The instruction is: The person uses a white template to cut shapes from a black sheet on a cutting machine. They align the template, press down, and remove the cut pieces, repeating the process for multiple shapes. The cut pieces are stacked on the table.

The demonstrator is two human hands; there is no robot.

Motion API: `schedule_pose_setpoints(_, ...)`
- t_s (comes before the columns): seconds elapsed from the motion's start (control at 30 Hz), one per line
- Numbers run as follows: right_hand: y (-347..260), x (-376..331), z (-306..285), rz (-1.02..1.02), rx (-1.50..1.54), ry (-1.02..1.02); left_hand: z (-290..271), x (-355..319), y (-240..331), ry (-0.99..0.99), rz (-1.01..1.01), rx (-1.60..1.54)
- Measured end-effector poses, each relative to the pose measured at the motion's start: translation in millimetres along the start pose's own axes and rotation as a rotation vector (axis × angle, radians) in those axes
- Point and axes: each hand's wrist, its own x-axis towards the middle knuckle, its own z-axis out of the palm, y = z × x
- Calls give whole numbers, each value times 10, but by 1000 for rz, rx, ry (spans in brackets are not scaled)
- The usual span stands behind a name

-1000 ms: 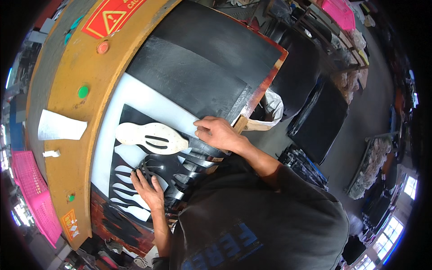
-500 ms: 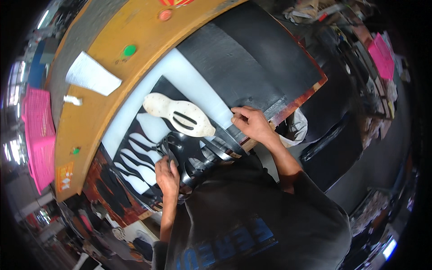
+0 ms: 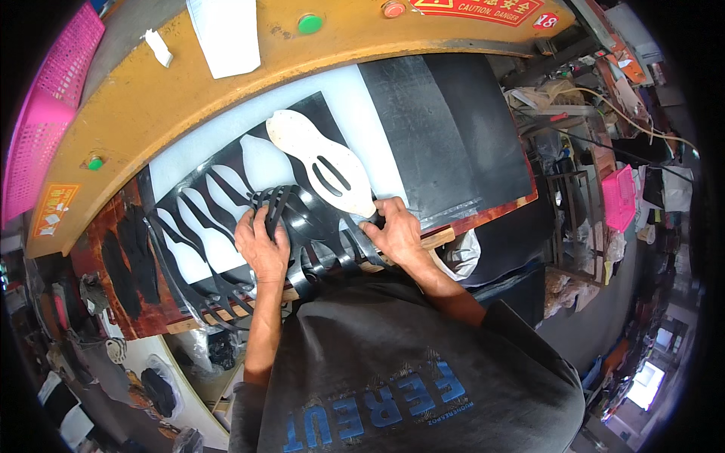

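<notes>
A thin black sheet point(image 3: 308, 100) with several sole-shaped holes lies across a white board point(image 3: 355, 94). Its near part is cut into curling strips that hang over the table's front edge. My left hand point(image 3: 262, 245) is closed on a bunch of these black strips point(image 3: 281, 202) near the middle. Thumb and fingers of my right hand point(image 3: 398, 232) pinch the sheet's right edge. Close by the right fingertips is the lower end of a cream sole-shaped plate point(image 3: 302, 141) with two long slots, which rests on the sheet.
A yellow machine beam point(image 3: 162, 121) with green point(image 3: 309, 24) and red buttons point(image 3: 393, 9) arches along the far side. Wide black sheets point(image 3: 461, 128) cover the table's right part. Black sole-shaped pieces point(image 3: 138, 253) lie on the red-brown left end. Pink baskets point(image 3: 53, 106) stand at the sides.
My right hand has moved from the white board's edge to the black sheet's edge beside the cream plate, its fingers now pinching. My left hand stays at the strips. The whole view has turned.
</notes>
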Motion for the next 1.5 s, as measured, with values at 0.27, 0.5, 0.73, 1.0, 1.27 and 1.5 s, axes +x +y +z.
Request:
schedule_pose_setpoints(0.27, 36, -8, 20, 13, -36, 9, 41, -60, 15, 37, 35, 46)
schedule_pose_setpoints(0.5, -13, 14, 27, 76, -2, 8, 45, -39, 9, 10, 41, 75)
schedule_pose_setpoints(0.73, -21, 27, -36, 74, 60, -19, 18, -45, -31, 13, 19, -10)
schedule_pose_setpoints(1.0, 108, 43, -200, -20, 312, -61, -245, 6, -133, -29, -81, -323)
schedule_pose_setpoints(1.27, 289, 234, -194, -64, 400, 85, -325, 201, -253, 112, -278, -507)
schedule_pose_setpoints(1.5, 625, -92, -319, -121, 537, 244, -444, -282, -65, 90, 35, -340)
